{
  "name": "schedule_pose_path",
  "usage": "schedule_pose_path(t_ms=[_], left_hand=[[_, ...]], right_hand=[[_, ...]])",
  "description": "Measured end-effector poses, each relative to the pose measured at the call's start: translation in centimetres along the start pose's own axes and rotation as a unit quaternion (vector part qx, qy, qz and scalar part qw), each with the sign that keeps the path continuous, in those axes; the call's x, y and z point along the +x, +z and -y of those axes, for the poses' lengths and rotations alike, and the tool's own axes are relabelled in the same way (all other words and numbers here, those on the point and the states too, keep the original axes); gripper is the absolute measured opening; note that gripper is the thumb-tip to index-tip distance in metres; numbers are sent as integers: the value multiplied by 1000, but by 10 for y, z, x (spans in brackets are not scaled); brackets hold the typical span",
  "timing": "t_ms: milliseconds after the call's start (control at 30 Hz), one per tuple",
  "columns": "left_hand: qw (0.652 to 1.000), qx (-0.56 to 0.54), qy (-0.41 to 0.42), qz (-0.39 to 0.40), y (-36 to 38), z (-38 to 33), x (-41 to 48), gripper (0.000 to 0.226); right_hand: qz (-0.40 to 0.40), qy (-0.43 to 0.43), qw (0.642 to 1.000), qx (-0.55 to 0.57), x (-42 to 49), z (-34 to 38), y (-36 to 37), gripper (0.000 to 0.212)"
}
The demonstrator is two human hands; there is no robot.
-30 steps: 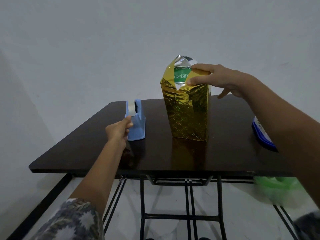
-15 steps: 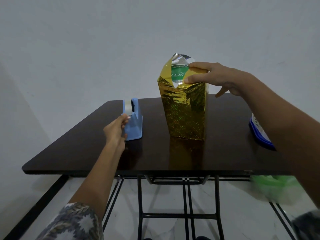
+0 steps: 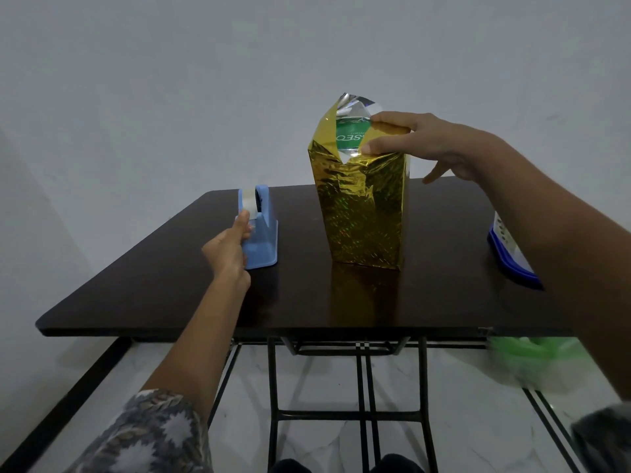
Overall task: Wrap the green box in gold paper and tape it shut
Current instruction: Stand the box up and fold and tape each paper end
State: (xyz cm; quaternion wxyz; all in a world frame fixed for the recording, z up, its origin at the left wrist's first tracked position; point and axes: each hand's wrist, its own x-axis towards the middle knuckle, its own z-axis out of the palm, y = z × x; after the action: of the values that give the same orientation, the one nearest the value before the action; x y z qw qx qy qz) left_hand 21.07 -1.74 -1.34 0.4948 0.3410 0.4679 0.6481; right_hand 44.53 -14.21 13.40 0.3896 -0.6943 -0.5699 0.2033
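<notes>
– Bare grey wall at the back, and a dark table [image 3: 136, 295] on black metal legs in front of it. Where does the job stand?

– At the top end, I'd say. The green box [image 3: 351, 136] stands upright near the middle of the table, and the gold paper [image 3: 362, 213] covers its sides down to the tabletop. Only the top is open: a patch of green with white letters shows between the raised points of paper.

– And the hands?

– The right hand [image 3: 420, 141] pinches a folded flap of the paper at the top right of the box, thumb at the front, forefinger over the top. The left hand [image 3: 228, 247] is out at the blue tape dispenser [image 3: 264, 240], well to the left of the box, its fingertips pinching the free end of the tape [image 3: 248, 203].

– So the next move?

– Likely to draw out a strip, tear it on the cutter and carry it across to the flap. The right hand would need to hold the fold flat meanwhile, since shiny paper like this tends to spring back. The other flaps at the top are not yet folded down.

– Anything holding anything else?

– The dispenser carries one roll of tape, and the paper sleeve holds the box. A blue-and-white thing [image 3: 508, 254] lies at the right edge, half behind the arm. I cannot tell what it is, or whether anything is in it.
</notes>
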Motion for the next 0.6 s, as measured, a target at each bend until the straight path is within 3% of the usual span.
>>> schedule_pose_path(t_ms=[333,500,600], left_hand=[[999,41,-11,-33,5,2,6,36],[995,69,-41,-58,-9,9,1,22],[997,67,-28,-34,-16,6,-16,19]], right_hand=[[1,0,1000,-3,-3,2,-2,72],[5,-9,1000,0,-7,4,-2,71],[8,-13,1000,1,-7,3,-4,73]])
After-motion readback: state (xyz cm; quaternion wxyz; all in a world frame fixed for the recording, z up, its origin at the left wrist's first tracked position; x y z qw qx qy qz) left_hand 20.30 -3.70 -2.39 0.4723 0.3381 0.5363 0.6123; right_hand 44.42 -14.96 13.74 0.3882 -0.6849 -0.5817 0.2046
